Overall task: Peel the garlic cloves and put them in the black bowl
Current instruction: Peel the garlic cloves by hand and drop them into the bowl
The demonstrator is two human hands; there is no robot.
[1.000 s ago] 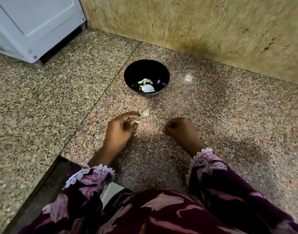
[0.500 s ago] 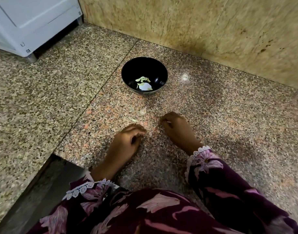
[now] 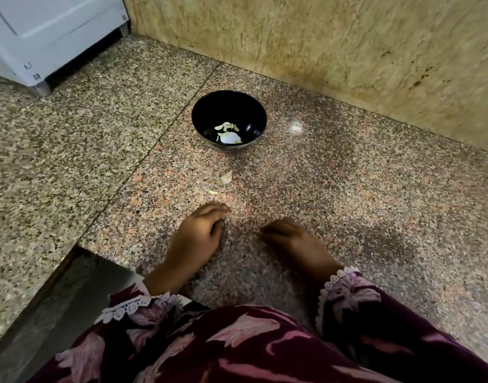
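The black bowl (image 3: 200, 107) stands on the granite counter ahead of me, with several pale peeled garlic cloves (image 3: 225, 126) and a white bit inside. An unpeeled garlic clove (image 3: 225, 177) lies on the counter in front of the bowl. A small pale scrap (image 3: 212, 191) lies a little nearer to me. My left hand (image 3: 197, 234) rests on the counter below the scrap, its fingers loosely curved, and nothing shows in it. My right hand (image 3: 291, 240) rests beside it, knuckles up and fingers tucked under. Whether it holds anything is hidden.
A beige stone wall (image 3: 320, 45) runs along the back and right. A white appliance (image 3: 44, 31) stands at the far left. A dark recess (image 3: 58, 294) cuts into the counter at my lower left, beside my patterned sleeves.
Both hands have drawn back toward my body, away from the bowl. The small scrap my left hand pinched a second ago now lies on the counter.
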